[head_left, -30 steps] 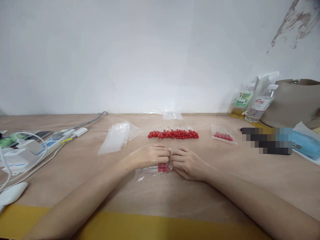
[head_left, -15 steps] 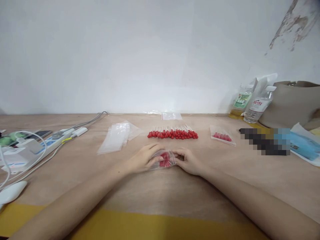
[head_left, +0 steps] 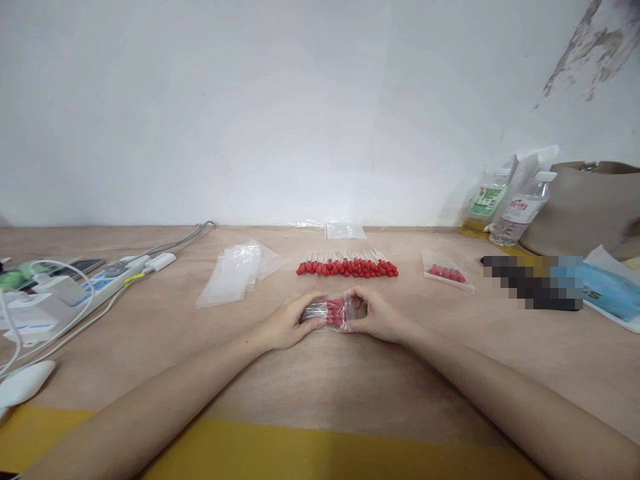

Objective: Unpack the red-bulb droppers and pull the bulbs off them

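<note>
Fingers (head_left: 306,300) of the left hand (head_left: 290,325) hold the left end of a clear bag (head_left: 342,323), with the thumb on the near side and the rest on the far side. They are a bit apart, just wide enough for the bag to sit between them. The right hand (head_left: 384,317) holds the other end the same way, but its thumb and fingers bend round like a ring, with a gap by the palm.

So the bag lies right between the two hands, touching both, and neither hand is nearer. Its long way runs from side to side. Inside, the sticks (head_left: 316,311) run that way too: pale ends point to the left hand, red tips (head_left: 334,311) to the right hand. I can't tell if the bag is zipped up or if it touches the table (head_left: 280,387).

Both arms slant in from the low corners, and the palms face each other. Past the hands is a row of loose sticks (head_left: 347,268). Flat bags (head_left: 230,277) lie off to the left, and a filled bag (head_left: 447,273) to the right.
</note>
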{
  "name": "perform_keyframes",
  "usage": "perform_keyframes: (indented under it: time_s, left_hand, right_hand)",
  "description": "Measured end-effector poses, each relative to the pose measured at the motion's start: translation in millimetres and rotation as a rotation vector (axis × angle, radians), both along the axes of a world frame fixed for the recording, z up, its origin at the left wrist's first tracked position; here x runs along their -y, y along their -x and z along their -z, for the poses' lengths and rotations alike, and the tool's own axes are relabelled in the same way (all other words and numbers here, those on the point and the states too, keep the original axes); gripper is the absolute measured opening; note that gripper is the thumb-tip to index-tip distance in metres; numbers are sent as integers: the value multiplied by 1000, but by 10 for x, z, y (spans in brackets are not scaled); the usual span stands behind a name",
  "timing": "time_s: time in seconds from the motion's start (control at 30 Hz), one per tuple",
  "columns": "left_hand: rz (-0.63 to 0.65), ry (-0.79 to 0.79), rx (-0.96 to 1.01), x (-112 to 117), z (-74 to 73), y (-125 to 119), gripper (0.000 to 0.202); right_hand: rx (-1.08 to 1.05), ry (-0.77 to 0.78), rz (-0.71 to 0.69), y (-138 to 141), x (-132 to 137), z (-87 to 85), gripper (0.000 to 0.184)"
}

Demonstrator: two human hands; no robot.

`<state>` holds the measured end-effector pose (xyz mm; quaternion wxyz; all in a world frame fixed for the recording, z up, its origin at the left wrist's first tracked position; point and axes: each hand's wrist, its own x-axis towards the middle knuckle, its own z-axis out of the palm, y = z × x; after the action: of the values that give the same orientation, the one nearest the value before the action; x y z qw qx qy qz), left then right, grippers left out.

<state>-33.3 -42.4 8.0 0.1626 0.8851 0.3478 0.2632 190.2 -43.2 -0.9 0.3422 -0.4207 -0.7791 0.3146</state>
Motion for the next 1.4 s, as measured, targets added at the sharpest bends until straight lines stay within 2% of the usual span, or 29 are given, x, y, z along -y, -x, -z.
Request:
perform_keyframes:
  time_s: [0.1, 0.23, 0.37, 0.43, 0.53, 0.67, 0.87, 0.97, 1.1, 1.23, 1.4]
  left_hand:
    - [-1, 16, 33, -1, 7, -1, 40]
    - [-5, 26, 58, -2, 8, 14, 40]
    - [-28, 14, 51, -3, 8, 15, 37]
    - [-40, -7, 44, -3, 11, 13, 35]
    - [-41, -43, 45, -6, 18, 11, 33]
    - [-41, -55, 58, -15, 27, 8, 31]
    - [-38, -10, 70, -23, 20, -2, 32]
    - [-53, 10, 71, -26, 16, -2, 31]
    - [-55, 17, 67, -34, 20, 4, 29]
    - [-69, 24, 65, -47, 36, 6, 27]
    - [-88, 38, 61, -61, 61, 12, 27]
  right_hand:
    - [15, -52, 25, 11, 10, 23, 42]
    - [-42, -76, -47, 25, 16, 23, 49]
    - [71, -170, -68, 17, 18, -9, 33]
    - [118, -197, -63, 11, 24, -29, 30]
    - [134, -198, -52, 18, 35, -56, 38]
    - [115, -127, -24, 53, 44, -77, 39]
    - [187, -235, 28, 62, 55, -110, 17]
    - [198, -256, -1, 32, 49, -127, 20]
    - [251, -263, -79, 17, 37, -120, 35]
    - [244, -279, -20, 24, 43, -110, 21]
    - [219, -219, -35, -17, 50, -170, 16]
